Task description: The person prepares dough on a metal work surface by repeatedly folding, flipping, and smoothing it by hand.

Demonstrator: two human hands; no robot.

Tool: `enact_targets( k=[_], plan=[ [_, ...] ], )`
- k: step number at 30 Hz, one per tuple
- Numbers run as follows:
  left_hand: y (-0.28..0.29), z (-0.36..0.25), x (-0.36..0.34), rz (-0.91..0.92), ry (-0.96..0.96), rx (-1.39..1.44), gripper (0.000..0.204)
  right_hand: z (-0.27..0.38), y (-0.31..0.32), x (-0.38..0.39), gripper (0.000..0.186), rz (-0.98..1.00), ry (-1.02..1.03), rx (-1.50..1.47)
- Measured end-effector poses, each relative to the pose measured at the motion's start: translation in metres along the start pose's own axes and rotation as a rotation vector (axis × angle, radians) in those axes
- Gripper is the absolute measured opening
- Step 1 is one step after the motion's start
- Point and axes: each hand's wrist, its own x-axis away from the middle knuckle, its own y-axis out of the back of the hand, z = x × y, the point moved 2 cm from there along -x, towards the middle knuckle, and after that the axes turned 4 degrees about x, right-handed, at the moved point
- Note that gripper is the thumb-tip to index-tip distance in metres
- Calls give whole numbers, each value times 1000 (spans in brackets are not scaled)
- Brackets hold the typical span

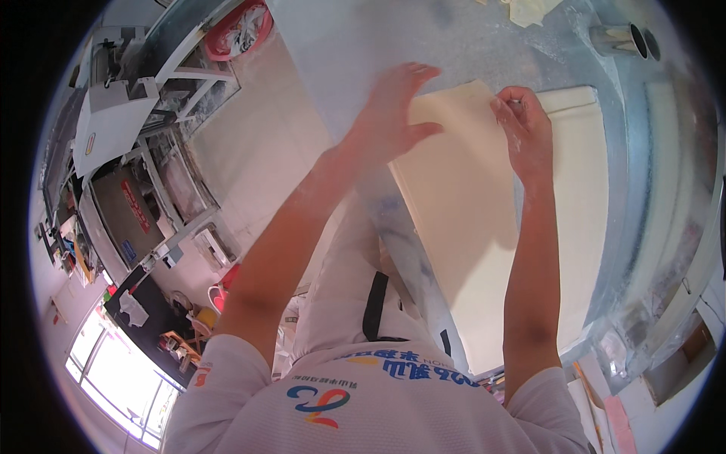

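On the floury metal work surface (325, 45) lie overlapping pale sheets, probably dough: an upper sheet (446, 197) and another (571, 197) under its right side. My left hand (393, 113), fingers spread and holding nothing, is over the upper sheet’s far left corner, slightly blurred. My right hand (525, 129) has its fingers curled and pinched on the upper sheet’s far right corner; a shadow falls across the sheet below it.
Metal cylinders (616, 41) and pale scraps (529, 9) sit at the back right. At left are a red basin (215, 45) with white contents, white machinery (110, 113), a dark bench with assorted items (136, 310) and a bright window (106, 356).
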Motion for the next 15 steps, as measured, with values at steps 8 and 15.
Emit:
enact_targets(
  k=[8, 15],
  plan=[
    [16, 10, -38, 631, 320, 17, 38, 16, 7, -13, 15, 36, 19, -6],
    [8, 28, -24, 479, 305, -18, 31, -21, 4, -43, 24, 32, -151, 126]
  ],
)
